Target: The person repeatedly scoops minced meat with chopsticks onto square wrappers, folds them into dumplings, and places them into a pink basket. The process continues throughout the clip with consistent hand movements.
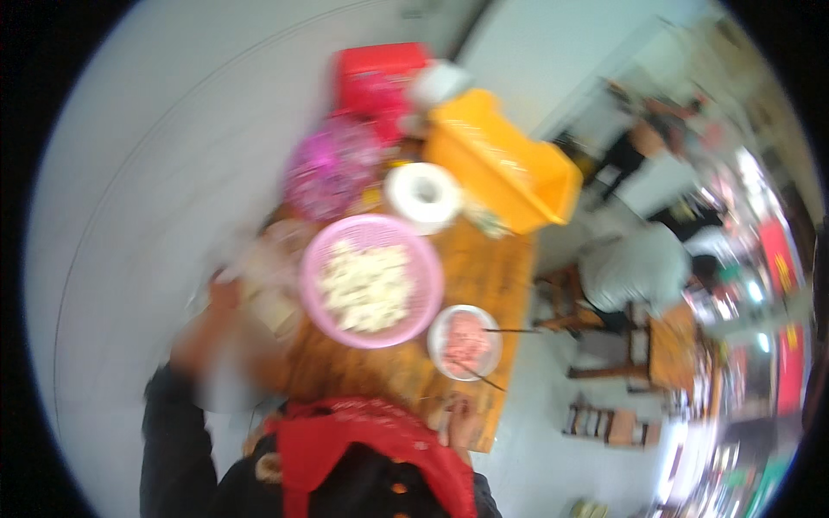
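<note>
My left hand (225, 292) is blurred at the left edge of the table, beside a clear plastic bag (269, 256) with pale, flat pieces (275, 311) in or under it. Whether its fingers grip the bag is not clear. At the near right of the wooden table my right hand (461, 419) rests low, close to a metal bowl (435, 349) of pink minced meat (466, 340). Two dark sticks, probably chopsticks (511, 331), poke out of that bowl. Something pale may lie at my right fingers. A pink plastic colander (372, 341) holds many small whitish pieces (366, 285).
Behind the colander stand a white roll (421, 194), an orange plastic bin (499, 168), a purple plastic bag (333, 168) and a red container (382, 61). A person (635, 269) sits at another table to the right, near wooden stools (612, 424).
</note>
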A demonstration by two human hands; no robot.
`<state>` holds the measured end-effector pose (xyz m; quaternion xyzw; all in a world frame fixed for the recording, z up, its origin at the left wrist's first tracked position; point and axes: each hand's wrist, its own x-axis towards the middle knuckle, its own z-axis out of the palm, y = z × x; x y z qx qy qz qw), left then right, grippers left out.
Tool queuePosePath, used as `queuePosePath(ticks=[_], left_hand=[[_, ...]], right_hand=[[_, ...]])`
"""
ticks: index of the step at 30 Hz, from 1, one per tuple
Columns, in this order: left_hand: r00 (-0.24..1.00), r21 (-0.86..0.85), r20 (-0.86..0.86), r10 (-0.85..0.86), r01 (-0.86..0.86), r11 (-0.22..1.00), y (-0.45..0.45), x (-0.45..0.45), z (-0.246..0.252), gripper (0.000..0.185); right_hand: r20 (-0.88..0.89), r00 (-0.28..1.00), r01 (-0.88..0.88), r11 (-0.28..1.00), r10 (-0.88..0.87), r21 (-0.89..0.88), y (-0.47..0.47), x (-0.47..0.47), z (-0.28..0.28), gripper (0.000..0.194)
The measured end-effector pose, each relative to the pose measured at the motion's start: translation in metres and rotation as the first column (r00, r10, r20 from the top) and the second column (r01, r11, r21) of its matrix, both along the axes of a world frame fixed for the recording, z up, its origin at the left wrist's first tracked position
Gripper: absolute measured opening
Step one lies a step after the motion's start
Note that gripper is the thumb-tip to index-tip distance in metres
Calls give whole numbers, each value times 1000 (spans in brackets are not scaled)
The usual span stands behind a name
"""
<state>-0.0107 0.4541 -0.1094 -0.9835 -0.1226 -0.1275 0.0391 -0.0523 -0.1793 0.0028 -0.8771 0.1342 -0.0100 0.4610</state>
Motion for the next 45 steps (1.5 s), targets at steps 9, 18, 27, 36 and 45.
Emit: queuePosePath(ticks=[9,18,27,36,45], left_hand=[[992,-401,-56,-109,77,913,-21,-2,103,13],[982,-283,-45,-182,163,945,-10,1,97,9],[885,-153,-132,-447,427,891,11,-7,104,15],[842,-156,51,-537,538,828,-59,-20,192,34],[862,-954,142,-486,250,166,-258,-13,304,23]], right_hand=[[49,994,94,989,-100,114,6,5,-19,15],[93,991,89,994,-96,67,6,2,-15,17],[88,993,84,996,-82,-22,13,-2,0,19],[-17,999,36,997,-35,70,22,1,30,22],[82,875,-449,737,477,506,61,29,59,40]])
